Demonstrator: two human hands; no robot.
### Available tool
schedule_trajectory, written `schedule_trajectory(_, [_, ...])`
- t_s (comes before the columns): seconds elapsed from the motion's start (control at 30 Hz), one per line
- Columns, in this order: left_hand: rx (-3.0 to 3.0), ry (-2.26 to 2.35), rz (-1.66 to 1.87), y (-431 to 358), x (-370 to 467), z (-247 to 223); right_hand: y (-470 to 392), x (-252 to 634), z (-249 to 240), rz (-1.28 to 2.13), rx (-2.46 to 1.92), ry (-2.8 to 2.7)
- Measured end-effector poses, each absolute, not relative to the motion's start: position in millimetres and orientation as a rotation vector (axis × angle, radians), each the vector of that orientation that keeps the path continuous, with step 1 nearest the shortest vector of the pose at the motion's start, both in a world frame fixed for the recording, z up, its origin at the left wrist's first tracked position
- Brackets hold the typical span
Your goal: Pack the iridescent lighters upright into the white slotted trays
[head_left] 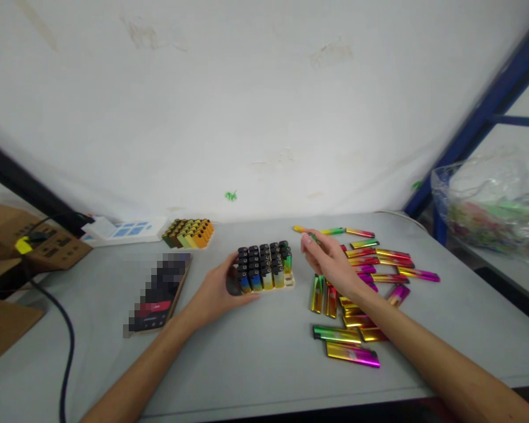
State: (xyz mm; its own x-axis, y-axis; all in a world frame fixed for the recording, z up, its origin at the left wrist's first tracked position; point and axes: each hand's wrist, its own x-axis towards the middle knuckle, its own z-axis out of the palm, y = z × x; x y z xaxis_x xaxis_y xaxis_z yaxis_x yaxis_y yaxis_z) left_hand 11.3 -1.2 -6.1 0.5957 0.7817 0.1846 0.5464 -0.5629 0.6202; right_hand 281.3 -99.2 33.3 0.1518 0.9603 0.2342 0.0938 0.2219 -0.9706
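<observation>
My left hand (220, 289) is wrapped around the left side of a white tray (290, 281) on the table. Upright lighters (267, 276) with black tops and shiny blue, silver and green bodies stand in rows in it. At the tray's right front corner, a few slots show without lighters. My right hand (328, 258) is closed in a pinch to the right of the tray, above the table. A shiny lighter (298, 229) with a yellow end pokes out by its fingertips, mostly hidden. Below and beyond this hand lie many loose metallic lighters (352, 354) in red, gold, green and purple.
Another block of gold and orange lighters (188, 233) stands at the back left, near a white and blue box (130, 229). A phone with a blurred screen (161, 296) lies left of my left hand. Cardboard boxes (39, 235), a black cable (70, 329) and a clear plastic bag (494, 200) flank the table.
</observation>
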Motion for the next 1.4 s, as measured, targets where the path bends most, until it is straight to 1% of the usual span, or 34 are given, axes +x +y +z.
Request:
schedule_trajectory(0.1, [2.304,1.048,0.623,-2.8,12.4,-2.7,-98.8,282.1,26.5,0.686,-1.244,-1.363])
schedule_trajectory(0.2, [2.304,1.053,0.628,-3.4,13.0,-1.1,-97.3,283.8,20.0,0.584,-1.320,-1.403])
schedule_trajectory(0.47, [2.321,1.044,0.623,-1.0,11.7,-5.0,-93.8,284.1,14.4,0.535,-1.390,-1.396])
schedule_trajectory(0.7, [2.314,1.049,0.601,-2.0,11.8,-4.2,-98.0,286.8,27.4,0.582,-1.356,-1.487])
schedule_trajectory(0.77, [2.308,1.050,0.607,-2.3,12.1,-4.2,-101.2,288.6,36.2,0.495,-1.357,-1.628])
schedule_trajectory(0.87, [2.314,1.042,0.615,-2.7,12.3,-4.4,-107.5,289.4,49.0,0.257,-1.387,-1.800])
schedule_trajectory(0.9, [2.321,1.040,0.618,-2.8,12.4,-4.3,-109.4,289.4,51.9,0.237,-1.400,-1.827])
schedule_trajectory(1.07, [2.338,1.021,0.621,-3.4,12.8,-2.3,-111.3,291.6,50.0,0.426,-1.469,-1.869])
schedule_trajectory(1.27, [2.327,1.018,0.622,-4.4,13.6,0.8,-103.7,299.2,34.1,0.371,-1.482,-1.996])
schedule_trajectory(1.4, [2.323,1.007,0.620,-4.2,13.1,0.0,-105.6,300.3,34.3,0.383,-1.522,-2.050])
